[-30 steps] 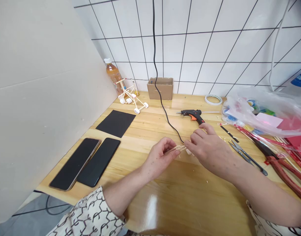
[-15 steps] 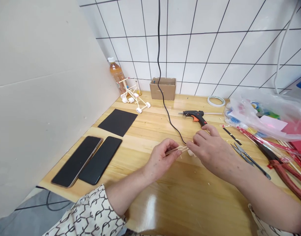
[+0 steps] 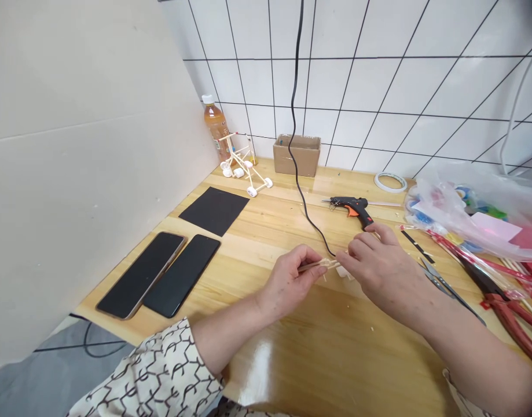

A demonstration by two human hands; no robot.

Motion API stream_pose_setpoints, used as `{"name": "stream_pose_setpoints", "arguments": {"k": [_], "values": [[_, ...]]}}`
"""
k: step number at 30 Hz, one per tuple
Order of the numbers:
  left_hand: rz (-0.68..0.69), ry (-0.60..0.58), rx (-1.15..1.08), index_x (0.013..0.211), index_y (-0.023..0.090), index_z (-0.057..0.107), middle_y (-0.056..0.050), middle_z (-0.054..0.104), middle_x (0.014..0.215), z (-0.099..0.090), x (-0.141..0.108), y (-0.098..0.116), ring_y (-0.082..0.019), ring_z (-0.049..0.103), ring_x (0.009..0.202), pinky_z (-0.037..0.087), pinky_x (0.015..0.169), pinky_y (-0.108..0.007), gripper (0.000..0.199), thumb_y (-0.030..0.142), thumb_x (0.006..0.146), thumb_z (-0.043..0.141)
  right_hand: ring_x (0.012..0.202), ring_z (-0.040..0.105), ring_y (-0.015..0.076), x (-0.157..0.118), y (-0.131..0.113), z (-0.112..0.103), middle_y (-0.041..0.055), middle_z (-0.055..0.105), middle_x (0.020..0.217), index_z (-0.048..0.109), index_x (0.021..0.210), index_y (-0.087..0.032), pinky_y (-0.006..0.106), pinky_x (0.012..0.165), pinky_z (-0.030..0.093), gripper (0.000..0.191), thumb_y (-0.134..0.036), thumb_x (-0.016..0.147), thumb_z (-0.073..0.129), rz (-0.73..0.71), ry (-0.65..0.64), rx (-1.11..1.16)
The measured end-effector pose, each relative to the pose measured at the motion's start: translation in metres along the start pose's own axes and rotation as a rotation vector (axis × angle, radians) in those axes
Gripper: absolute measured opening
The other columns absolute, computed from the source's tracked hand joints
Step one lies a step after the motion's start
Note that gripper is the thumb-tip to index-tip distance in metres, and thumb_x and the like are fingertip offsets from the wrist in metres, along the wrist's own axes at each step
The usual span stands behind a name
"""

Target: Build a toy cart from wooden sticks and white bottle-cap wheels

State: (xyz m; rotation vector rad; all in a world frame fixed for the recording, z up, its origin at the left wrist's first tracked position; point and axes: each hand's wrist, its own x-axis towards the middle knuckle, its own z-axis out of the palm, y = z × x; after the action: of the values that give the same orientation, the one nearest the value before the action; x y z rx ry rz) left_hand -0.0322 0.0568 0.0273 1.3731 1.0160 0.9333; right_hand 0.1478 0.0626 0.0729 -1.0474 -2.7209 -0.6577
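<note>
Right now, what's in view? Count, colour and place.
Stick piece: 1, pale, centre
Bottle: 1, amber, back left
Wheeled stick model: 1, cream-white, beside bottle
Box: 1, brown, back
Black cable, white cable: 2, back
Glue gun: 1, black-orange, right
Tape roll: 1, white, back right
Plastic bag: 1, clear, right
Wrapped sticks: several, red, right
Strip: 1, black, right
Scissors: 1, grey, right
Pliers: 1, red-handled, far right
Sheet: 1, black, left
Phones: 2, black, left
Table: 1, tan, beneath
Tiled wall: 1, white, back
Left hand, right hand: 2, bare, centre
Sleeves: 2, cream, below

The pale wooden table [image 3: 309, 347] carries two black phones [image 3: 139, 275] (side by side), a black square sheet [image 3: 214, 211] and a brown cardboard box [image 3: 297, 159].
</note>
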Motion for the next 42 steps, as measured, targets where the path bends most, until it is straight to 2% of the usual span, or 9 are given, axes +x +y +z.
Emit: {"name": "stream_pose_setpoints", "arguments": {"k": [17,31,37,42], "values": [[0.019,0.012,0.059,0.077,0.016,0.052,0.003,0.049,0.068,0.0,0.0,0.001,-0.01,0.044,0.065,0.037,0.061,-0.022,0.012,0.026,0.079,0.057,0.064,0.041,0.0181,0.001,0.0,-0.001,0.0036,0.05,0.059,0.062,0.069,-0.017,0.041,0.085,0.031,0.027,0.002,0.068,0.044,-0.008,-0.018,-0.025],[0.057,0.035,0.095,0.08,0.015,0.053,0.002,0.054,0.072,-0.002,0.0,-0.004,-0.01,0.05,0.068,0.041,0.065,-0.022,0.013,0.027,0.08,0.057,0.077,0.048,0.0202,0.001,-0.004,-0.003,0.0064,0.058,0.069,0.063,0.071,-0.016,0.044,0.087,0.03,0.025,0.001,0.074,0.044,0.009,-0.019,0.004],[0.078,0.05,0.1,0.08,0.015,0.053,0.002,0.053,0.07,-0.003,0.001,-0.005,-0.009,0.048,0.066,0.04,0.063,-0.021,0.013,0.027,0.08,0.057,0.086,0.054,0.0208,0.002,-0.003,-0.013,0.0061,0.064,0.079,0.063,0.082,-0.016,0.044,0.087,0.031,0.022,-0.003,0.079,0.045,0.049,0.057,0.155],[0.065,0.053,0.084,0.081,0.015,0.053,0.002,0.053,0.07,-0.004,0.002,-0.007,-0.01,0.048,0.066,0.04,0.063,-0.022,0.014,0.028,0.079,0.057,0.078,0.058,0.0195,-0.006,0.015,-0.025,0.0053,0.067,0.082,0.062,0.083,-0.018,0.039,0.077,0.038,0.011,-0.016,0.085,0.051,0.186,0.23,0.265]]}}
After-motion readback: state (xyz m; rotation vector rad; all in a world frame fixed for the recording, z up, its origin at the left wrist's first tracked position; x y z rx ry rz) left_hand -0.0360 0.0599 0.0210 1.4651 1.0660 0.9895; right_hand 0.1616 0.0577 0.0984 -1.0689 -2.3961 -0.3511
